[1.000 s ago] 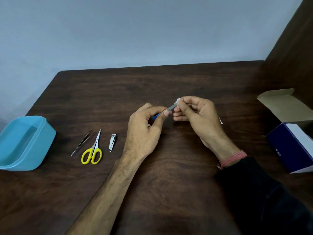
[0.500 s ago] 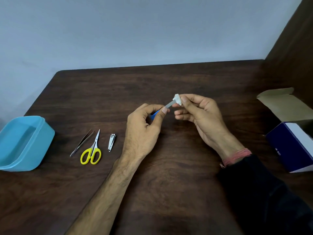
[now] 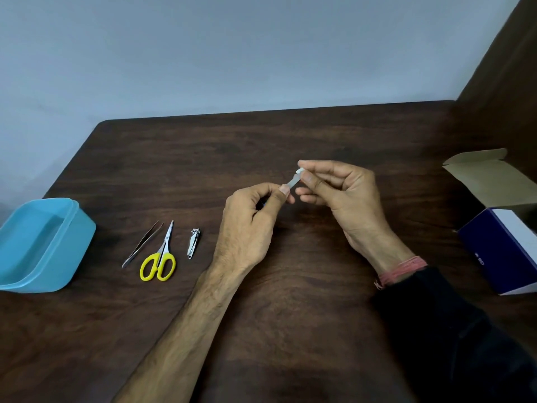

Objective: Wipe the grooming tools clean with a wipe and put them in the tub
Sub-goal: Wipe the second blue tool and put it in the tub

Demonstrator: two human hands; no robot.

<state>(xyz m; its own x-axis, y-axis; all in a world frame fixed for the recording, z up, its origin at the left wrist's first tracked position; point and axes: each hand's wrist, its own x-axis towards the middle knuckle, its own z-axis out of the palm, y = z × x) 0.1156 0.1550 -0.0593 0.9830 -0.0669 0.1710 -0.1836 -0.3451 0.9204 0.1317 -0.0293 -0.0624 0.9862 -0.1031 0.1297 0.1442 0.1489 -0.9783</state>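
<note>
My left hand [image 3: 247, 225] pinches the blue handle of a small nail file [image 3: 291, 183], whose grey blade points up and to the right. My right hand [image 3: 340, 196] pinches a small white wipe [image 3: 300, 171] around the blade's tip. Both hands are held just above the middle of the table. On the table to the left lie tweezers [image 3: 141, 244], yellow-handled scissors [image 3: 160, 257] and a nail clipper [image 3: 192, 242], side by side. The light blue tub [image 3: 66, 245] stands open at the far left edge.
An open blue and white cardboard box [image 3: 505, 245] stands at the right edge with its brown flap [image 3: 491, 175] raised. The dark wooden table [image 3: 290, 330] meets a grey wall at the back and a brown panel on the right.
My right hand has slid the wipe outward along the file's blade to its tip. Both hands have risen slightly. The tools on the table have not moved.
</note>
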